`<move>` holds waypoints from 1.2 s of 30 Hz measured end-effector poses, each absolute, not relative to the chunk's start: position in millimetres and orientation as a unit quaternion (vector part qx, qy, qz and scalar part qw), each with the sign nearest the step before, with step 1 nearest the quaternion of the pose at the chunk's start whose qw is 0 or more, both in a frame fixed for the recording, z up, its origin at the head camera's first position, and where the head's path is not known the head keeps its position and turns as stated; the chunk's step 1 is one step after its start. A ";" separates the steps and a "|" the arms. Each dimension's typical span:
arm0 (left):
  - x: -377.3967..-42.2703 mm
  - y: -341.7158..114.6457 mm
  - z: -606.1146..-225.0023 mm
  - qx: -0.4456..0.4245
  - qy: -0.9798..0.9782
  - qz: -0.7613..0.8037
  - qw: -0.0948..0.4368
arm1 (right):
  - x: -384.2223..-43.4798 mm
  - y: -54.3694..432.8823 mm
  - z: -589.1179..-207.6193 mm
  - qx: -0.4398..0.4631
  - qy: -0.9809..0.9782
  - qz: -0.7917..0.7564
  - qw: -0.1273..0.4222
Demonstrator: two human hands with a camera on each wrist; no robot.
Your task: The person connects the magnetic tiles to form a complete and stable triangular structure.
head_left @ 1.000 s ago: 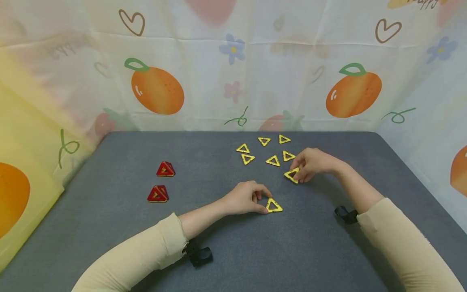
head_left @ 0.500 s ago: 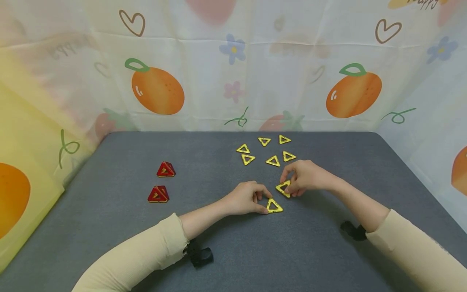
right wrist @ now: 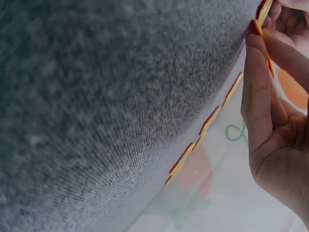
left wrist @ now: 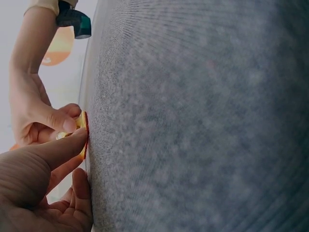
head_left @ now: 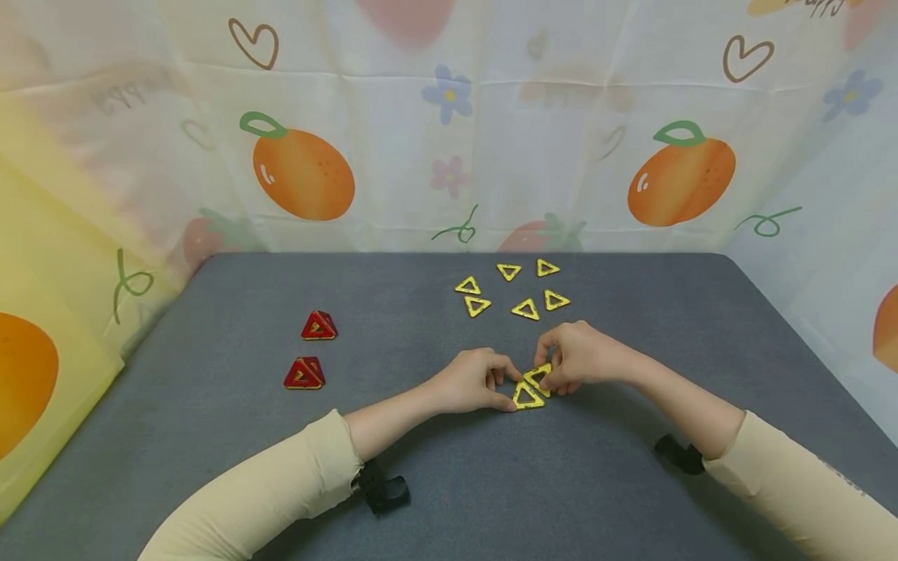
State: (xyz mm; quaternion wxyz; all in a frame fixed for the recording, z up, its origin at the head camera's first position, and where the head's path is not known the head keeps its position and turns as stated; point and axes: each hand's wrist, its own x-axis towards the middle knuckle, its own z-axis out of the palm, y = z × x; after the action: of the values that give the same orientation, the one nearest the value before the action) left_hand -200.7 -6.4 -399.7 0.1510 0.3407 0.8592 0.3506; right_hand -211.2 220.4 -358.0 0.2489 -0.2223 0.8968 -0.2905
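Note:
In the head view my left hand (head_left: 468, 382) holds a yellow triangular tile (head_left: 529, 404) by its left corner between thumb and forefinger; the tile lies flat on the table. Just behind and to the right, a second yellow triangular tile (head_left: 537, 372) is pinched by my right hand (head_left: 582, 357). The two tiles sit edge to edge, slanted sides appearing to meet; whether they are joined I cannot tell. From the side, the left wrist view shows a tile edge (left wrist: 86, 121) with red on its underside, partly hidden by the left thumb.
Several yellow triangular tiles (head_left: 526, 315) lie scattered at the back middle of the grey table (head_left: 449, 483). Two small red pyramids (head_left: 319, 326) stand on the left, one in front of the other. A printed curtain (head_left: 400, 156) hangs behind the table's back edge.
My right hand has brought its tile forward and left, away from the scattered ones, up against the tile under my left hand. The left hand has stayed in place.

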 end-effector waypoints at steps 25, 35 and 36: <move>-201.6 -6.5 -400.4 0.323 0.862 0.360 0.153 | -213.1 218.8 -366.4 -0.340 0.876 -0.241 0.243; -203.9 -7.2 -401.2 0.321 0.861 0.362 0.154 | -213.0 219.3 -369.1 -0.353 0.871 -0.244 0.239; -204.1 -7.4 -401.1 0.321 0.861 0.363 0.154 | -212.9 219.3 -369.3 -0.354 0.871 -0.244 0.239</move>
State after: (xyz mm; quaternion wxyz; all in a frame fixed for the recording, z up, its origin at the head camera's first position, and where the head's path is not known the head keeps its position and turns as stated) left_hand -204.1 -7.4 -401.1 0.1542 0.3212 0.8610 0.3631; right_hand -212.9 219.3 -369.3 0.2390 -0.3540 0.8705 -0.2444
